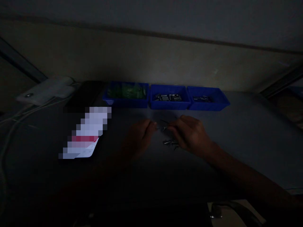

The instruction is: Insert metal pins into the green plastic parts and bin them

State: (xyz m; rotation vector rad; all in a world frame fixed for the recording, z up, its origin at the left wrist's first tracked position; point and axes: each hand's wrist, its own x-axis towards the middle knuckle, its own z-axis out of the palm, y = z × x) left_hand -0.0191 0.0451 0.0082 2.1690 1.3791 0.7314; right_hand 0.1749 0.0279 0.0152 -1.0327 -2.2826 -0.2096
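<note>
In the dim light my left hand (142,134) is closed, thumb against the fingers, and whatever it pinches is too small and dark to name. Just to its right, my right hand (190,134) pinches small, thin metal pieces (165,128) that stick out toward the left hand. A gap lies between the two hands. On the table below the right fingers are several small shiny metal parts (168,142), partly hidden by that hand.
Three blue bins stand behind the hands: one with green pieces (126,91), one with metal cylinders (168,97), one with thin metal parts (202,99). A lit, pixelated screen (88,132) lies left on the grey table (248,132). A white power strip (47,90) with cables sits farther left.
</note>
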